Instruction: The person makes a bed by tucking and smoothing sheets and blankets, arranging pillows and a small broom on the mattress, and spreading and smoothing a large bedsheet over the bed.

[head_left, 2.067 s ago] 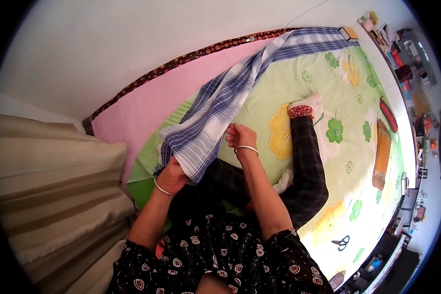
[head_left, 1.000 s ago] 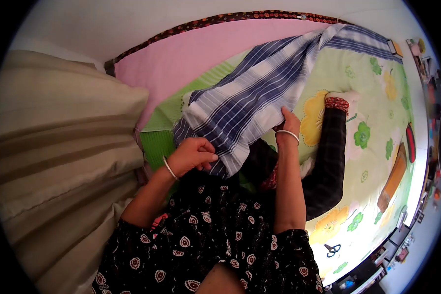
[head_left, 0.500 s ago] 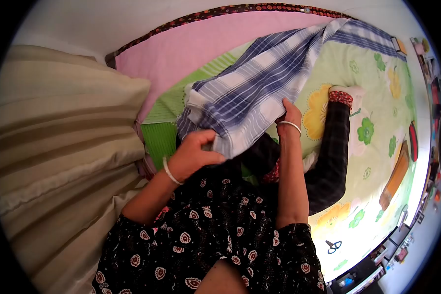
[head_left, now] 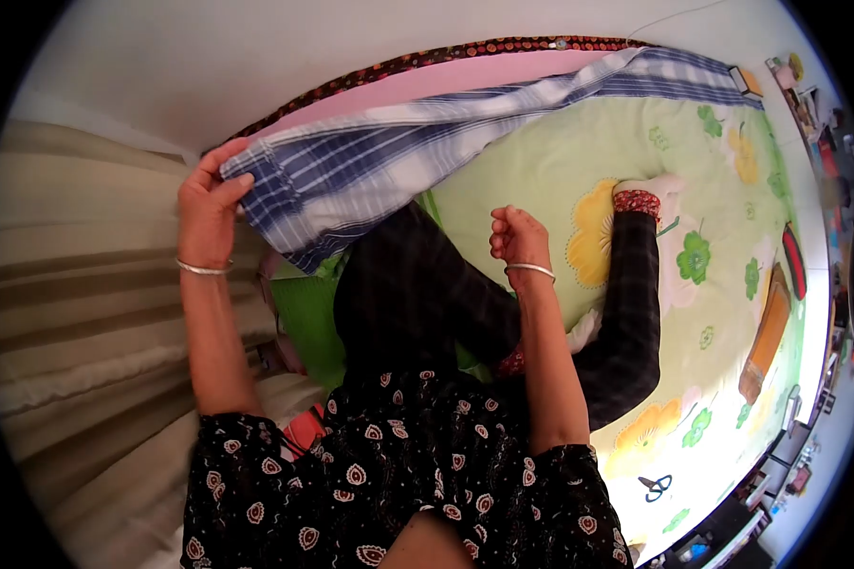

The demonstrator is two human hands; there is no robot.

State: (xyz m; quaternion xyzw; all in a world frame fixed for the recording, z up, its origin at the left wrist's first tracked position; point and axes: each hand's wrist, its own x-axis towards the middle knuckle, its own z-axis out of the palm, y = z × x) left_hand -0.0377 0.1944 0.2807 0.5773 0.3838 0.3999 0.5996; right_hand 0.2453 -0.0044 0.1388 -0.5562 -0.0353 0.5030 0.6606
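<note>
My left hand (head_left: pixel 213 194) grips a corner of a blue-and-white plaid cloth (head_left: pixel 380 161) between thumb and fingers, at the left end near the curtain. From there the cloth stretches across the far side of the bed, twisted along its middle and lying flatter at the far right. My right hand (head_left: pixel 520 237) hovers over the bed beside my bent leg, fingers curled loosely, with nothing visible in them and apart from the cloth. Beneath lies a green sheet (head_left: pixel 531 156) printed with flowers.
Beige curtains (head_left: pixel 114 256) hang on the left. On the right of the bed are scissors (head_left: pixel 655 487), a long brown board-like piece (head_left: pixel 767 332) and a red-and-black item (head_left: pixel 794 261). A small box (head_left: pixel 745 83) stands at the far right corner. My legs (head_left: pixel 626 322) rest on the sheet.
My left hand has carried the cloth's corner left and away from me, towards the wall. My right hand has let go of the cloth and its fingers have curled. The cloth now covers less of the sheet.
</note>
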